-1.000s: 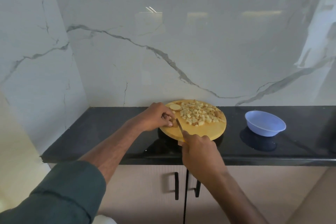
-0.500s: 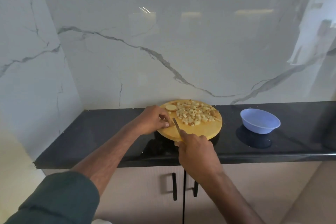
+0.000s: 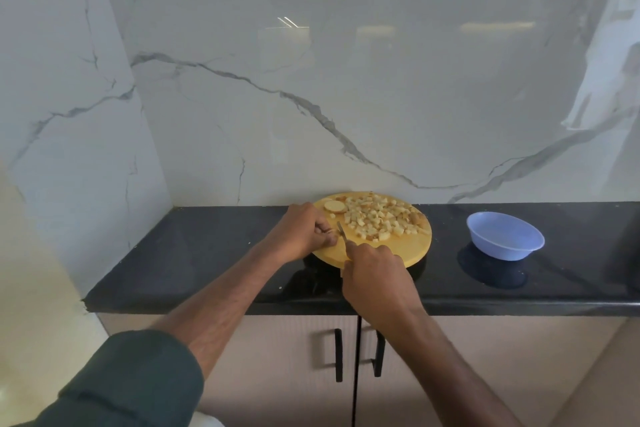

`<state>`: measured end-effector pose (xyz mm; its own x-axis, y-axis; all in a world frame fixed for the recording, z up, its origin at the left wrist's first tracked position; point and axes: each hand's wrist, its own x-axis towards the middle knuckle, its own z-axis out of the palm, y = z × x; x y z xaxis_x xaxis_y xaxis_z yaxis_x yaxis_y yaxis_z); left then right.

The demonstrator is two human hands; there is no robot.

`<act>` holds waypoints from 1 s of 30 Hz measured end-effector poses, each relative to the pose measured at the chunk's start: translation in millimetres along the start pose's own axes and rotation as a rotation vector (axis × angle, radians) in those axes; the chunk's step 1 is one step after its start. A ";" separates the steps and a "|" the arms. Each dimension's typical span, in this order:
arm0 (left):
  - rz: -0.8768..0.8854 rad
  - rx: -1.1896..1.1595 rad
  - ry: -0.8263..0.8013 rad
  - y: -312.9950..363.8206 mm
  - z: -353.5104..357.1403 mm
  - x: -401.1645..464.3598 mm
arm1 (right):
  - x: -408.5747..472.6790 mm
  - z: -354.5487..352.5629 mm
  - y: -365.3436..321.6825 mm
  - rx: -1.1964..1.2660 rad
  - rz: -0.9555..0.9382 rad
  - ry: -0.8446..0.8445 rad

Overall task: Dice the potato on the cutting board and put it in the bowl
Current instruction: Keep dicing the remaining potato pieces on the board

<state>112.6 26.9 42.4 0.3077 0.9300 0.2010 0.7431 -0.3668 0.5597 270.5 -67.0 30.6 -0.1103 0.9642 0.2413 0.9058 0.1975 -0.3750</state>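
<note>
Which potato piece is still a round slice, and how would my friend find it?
Find the round wooden cutting board on the black counter. At its far left edge lies the round slice. It is flat and whole; the diced potato beside it is small cubes.

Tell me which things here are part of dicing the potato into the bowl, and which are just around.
Part of the job: cutting board, diced potato, potato slice, knife in the right hand, left hand holding a piece, blue bowl.

Just around: black counter, cabinet doors, marble wall.

the knife (image 3: 342,231) handle is hidden in the right hand (image 3: 375,279); the held potato piece (image 3: 331,231) barely shows.
</note>
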 end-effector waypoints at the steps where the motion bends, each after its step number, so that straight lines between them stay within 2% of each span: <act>1: 0.006 -0.009 -0.001 -0.6 -1.5 -0.1 | 0.6 -1.7 1.9 0.001 0.003 -0.003; 9: 0.032 -0.076 0.029 -9.7 -4.2 7.7 | 3.2 -1.6 6.2 -0.021 -0.033 -0.013; 19: 0.035 -0.022 -0.042 -17.0 -1.0 8.8 | 3.4 2.1 3.9 0.022 -0.020 -0.013; 30: -0.052 -0.117 0.091 -16.3 11.4 12.2 | 8.8 4.9 7.8 0.007 -0.057 0.066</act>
<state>111.0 44.0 26.6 0.2121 0.9478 0.2383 0.6806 -0.3182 0.6600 274.6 -56.1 25.4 -0.1340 0.9376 0.3208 0.8958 0.2531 -0.3654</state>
